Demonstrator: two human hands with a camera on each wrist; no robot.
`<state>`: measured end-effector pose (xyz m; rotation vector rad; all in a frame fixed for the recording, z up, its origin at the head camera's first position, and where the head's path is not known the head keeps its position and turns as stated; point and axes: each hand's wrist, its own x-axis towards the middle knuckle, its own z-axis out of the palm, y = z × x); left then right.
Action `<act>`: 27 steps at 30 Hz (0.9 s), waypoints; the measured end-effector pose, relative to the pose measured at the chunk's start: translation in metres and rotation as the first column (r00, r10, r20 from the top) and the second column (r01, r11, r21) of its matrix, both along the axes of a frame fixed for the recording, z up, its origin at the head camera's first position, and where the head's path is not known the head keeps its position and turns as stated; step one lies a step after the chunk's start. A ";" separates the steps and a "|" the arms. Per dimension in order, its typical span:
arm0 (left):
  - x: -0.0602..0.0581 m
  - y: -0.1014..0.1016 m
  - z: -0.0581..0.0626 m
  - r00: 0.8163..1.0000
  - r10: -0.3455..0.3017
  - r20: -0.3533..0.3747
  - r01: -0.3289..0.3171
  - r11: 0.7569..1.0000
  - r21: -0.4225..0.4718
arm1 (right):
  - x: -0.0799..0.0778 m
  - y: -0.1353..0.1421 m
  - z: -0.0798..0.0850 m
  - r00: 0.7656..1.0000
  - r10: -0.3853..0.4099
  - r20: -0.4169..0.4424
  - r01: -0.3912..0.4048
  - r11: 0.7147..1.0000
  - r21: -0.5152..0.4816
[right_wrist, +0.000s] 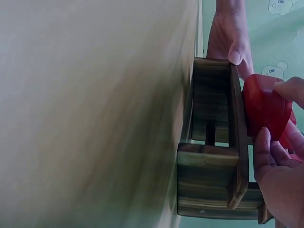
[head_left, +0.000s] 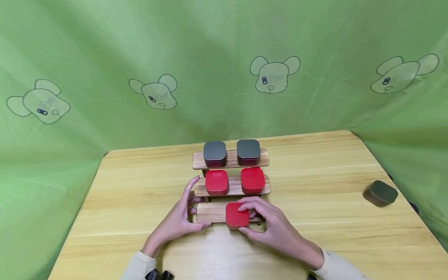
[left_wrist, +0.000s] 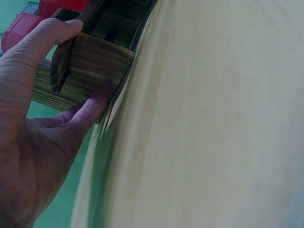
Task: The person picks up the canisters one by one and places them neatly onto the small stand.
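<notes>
My right hand (head_left: pixel 276 229) grips a small red square tin (head_left: pixel 237 214) with rounded corners, fingers on its lid and thumb at its near side. The tin is at the right half of the lowest step of a three-step wooden display rack (head_left: pixel 211 212). In the right wrist view the tin (right_wrist: pixel 267 102) sits up against that step's board. My left hand (head_left: pixel 178 219) holds the rack's left end, its thumb at the front edge of the lowest step. The left wrist view shows the thumb and a lower finger against the dark wood (left_wrist: pixel 97 61).
Two red tins, one left (head_left: pixel 216 182) and one right (head_left: pixel 252 180), stand on the middle step. On the top step are two dark grey-lidded tins, left (head_left: pixel 215 153) and right (head_left: pixel 248 151). Another dark tin (head_left: pixel 380 193) lies at the table's right. A green curtain (head_left: pixel 217 109) hangs behind.
</notes>
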<state>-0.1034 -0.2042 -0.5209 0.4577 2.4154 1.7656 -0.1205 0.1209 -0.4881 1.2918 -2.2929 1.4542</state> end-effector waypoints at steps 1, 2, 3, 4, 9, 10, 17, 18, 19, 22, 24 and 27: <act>0.000 0.000 0.000 1.000 0.000 -0.002 0.000 1.000 0.000 | 0.000 -0.001 0.000 1.000 -0.006 0.001 0.006 1.000 0.002; 0.000 0.000 0.000 1.000 0.001 -0.004 -0.001 1.000 -0.001 | 0.001 -0.002 -0.001 1.000 -0.011 0.000 0.011 1.000 0.004; 0.000 0.000 0.000 1.000 0.001 -0.006 -0.001 1.000 -0.001 | 0.001 -0.004 -0.001 1.000 -0.018 -0.012 0.018 1.000 0.007; 0.000 0.000 0.000 1.000 0.002 -0.006 -0.002 1.000 -0.001 | 0.001 -0.005 -0.001 0.999 -0.025 -0.026 0.025 1.000 0.010; 0.000 0.000 0.000 1.000 0.002 -0.007 -0.002 1.000 0.005 | 0.003 -0.010 -0.001 0.997 -0.064 -0.052 0.066 0.997 0.039; 0.000 0.000 0.000 1.000 0.001 -0.007 -0.001 1.000 0.006 | 0.004 -0.010 0.000 0.996 -0.071 -0.055 0.074 0.996 0.045; -0.001 0.000 -0.001 1.000 0.004 -0.010 -0.004 1.000 0.004 | 0.004 -0.015 0.000 0.993 -0.100 -0.061 0.104 0.993 0.063; -0.001 0.000 -0.001 1.000 0.005 -0.011 -0.005 1.000 0.004 | 0.003 -0.016 0.000 0.993 -0.102 -0.064 0.106 0.992 0.065; -0.001 0.000 -0.001 1.000 0.005 -0.011 -0.005 1.000 0.005 | 0.003 -0.017 -0.001 0.993 -0.105 -0.060 0.109 0.992 0.070; 0.000 0.000 -0.001 1.000 0.004 -0.014 -0.004 1.000 0.007 | 0.004 -0.019 -0.002 0.990 -0.122 -0.068 0.128 0.988 0.088; 0.000 0.000 -0.001 1.000 0.003 -0.016 -0.003 1.000 0.008 | 0.004 -0.021 -0.002 0.990 -0.126 -0.069 0.132 0.987 0.094; 0.000 0.000 -0.002 1.000 0.001 -0.016 -0.001 1.000 0.008 | 0.005 -0.024 -0.001 0.989 -0.126 -0.078 0.134 0.986 0.102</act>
